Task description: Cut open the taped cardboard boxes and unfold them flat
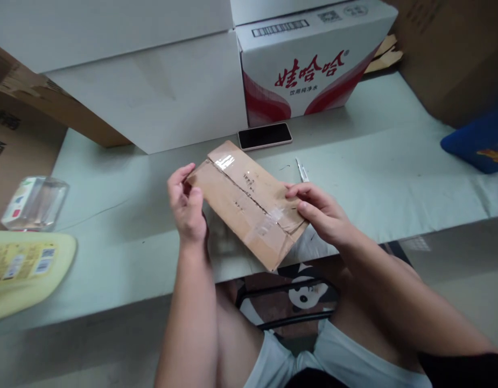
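Between my two hands is a flat brown cardboard box (249, 199), tilted, with clear tape over its middle seam and small dark marks on top. My left hand (188, 202) grips its left end, thumb on the near edge and fingers round the far side. At the box's right end my right hand (319, 210) holds on, thumb and fingertips at the edge. Just beyond the right fingers lies a small pointed metal tool (302, 170), partly hidden, perhaps a craft knife. A phone (265, 136) with a dark screen rests on the table behind the box.
Large white cartons (184, 102) and a red-and-white water carton (301, 81) stand along the back of the cloth-covered table (123, 199). To the left are a yellow bottle (30, 269) and a clear plastic container (36, 202). A blue object (478, 141) is at right.
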Available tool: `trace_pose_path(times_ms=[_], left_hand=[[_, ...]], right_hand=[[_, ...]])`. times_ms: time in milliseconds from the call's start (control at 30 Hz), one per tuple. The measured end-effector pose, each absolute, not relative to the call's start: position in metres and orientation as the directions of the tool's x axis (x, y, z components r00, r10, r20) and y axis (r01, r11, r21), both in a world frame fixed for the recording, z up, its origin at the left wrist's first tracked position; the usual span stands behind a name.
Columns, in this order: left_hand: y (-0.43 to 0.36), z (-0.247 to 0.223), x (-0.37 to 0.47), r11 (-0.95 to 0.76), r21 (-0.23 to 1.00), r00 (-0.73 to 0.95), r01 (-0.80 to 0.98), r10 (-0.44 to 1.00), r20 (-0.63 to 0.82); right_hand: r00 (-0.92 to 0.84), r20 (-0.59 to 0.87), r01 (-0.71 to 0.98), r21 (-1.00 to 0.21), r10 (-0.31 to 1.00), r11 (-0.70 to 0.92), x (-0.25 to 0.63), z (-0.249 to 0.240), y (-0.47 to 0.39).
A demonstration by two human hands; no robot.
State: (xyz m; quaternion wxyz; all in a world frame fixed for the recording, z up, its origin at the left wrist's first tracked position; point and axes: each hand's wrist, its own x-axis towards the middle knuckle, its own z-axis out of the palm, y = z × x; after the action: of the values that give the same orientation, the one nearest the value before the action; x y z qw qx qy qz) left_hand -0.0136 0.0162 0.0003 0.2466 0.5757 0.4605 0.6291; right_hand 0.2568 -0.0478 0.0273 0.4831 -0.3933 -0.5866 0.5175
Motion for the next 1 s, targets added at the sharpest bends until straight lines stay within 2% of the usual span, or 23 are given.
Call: trace_pose_path(times_ms=[100, 133, 200, 267, 333, 433, 533, 633, 767, 900, 1000], left_hand=[[0.013, 0.001, -0.010, -0.464, 0.851, -0.190, 0.247, 0.837, 0.512], [0.013, 0.001, -0.009, -0.457, 0.852, -0.194, 0.256, 0.839, 0.508], [0.013, 0.000, -0.008, -0.448, 0.853, -0.206, 0.268, 0.838, 0.505], [0.014, -0.001, -0.008, -0.438, 0.859, -0.209, 0.264, 0.844, 0.494], [0.015, -0.001, -0.008, -0.426, 0.871, -0.211, 0.246, 0.853, 0.477], [0.015, 0.000, -0.006, -0.411, 0.880, -0.226, 0.239, 0.858, 0.462], [0.015, 0.002, -0.004, -0.396, 0.886, -0.239, 0.242, 0.860, 0.450], [0.014, 0.003, -0.003, -0.376, 0.898, -0.250, 0.227, 0.869, 0.427], [0.014, 0.004, -0.004, -0.370, 0.899, -0.240, 0.236, 0.874, 0.423], [0.014, 0.003, -0.004, -0.377, 0.895, -0.226, 0.237, 0.875, 0.428], [0.014, 0.003, -0.004, -0.376, 0.900, -0.221, 0.220, 0.879, 0.422]], right_hand=[[-0.216, 0.153, -0.013, -0.988, 0.964, 0.154, 0.259, 0.028, -0.047], [-0.164, 0.149, 0.036, -0.987, 0.975, 0.157, 0.261, 0.029, -0.045], [-0.003, 0.123, 0.256, -0.959, 0.992, 0.120, 0.267, 0.029, -0.041], [0.141, 0.086, 0.559, -0.829, 0.986, -0.007, 0.274, 0.028, -0.036], [0.190, 0.020, 0.779, -0.611, 0.981, -0.138, 0.279, 0.025, -0.031], [0.158, -0.147, 0.912, -0.357, 0.976, -0.201, 0.282, 0.019, -0.027], [0.115, -0.231, 0.938, -0.295, 0.966, -0.182, 0.282, 0.015, -0.025], [0.122, -0.192, 0.913, -0.363, 0.974, -0.186, 0.283, 0.011, -0.023], [0.126, -0.149, 0.746, -0.637, 0.981, -0.193, 0.284, 0.007, -0.019], [0.088, -0.180, 0.332, -0.922, 0.980, -0.199, 0.281, 0.010, -0.020], [0.084, -0.035, -0.029, -0.999, 0.996, -0.033, 0.279, 0.026, -0.028]])
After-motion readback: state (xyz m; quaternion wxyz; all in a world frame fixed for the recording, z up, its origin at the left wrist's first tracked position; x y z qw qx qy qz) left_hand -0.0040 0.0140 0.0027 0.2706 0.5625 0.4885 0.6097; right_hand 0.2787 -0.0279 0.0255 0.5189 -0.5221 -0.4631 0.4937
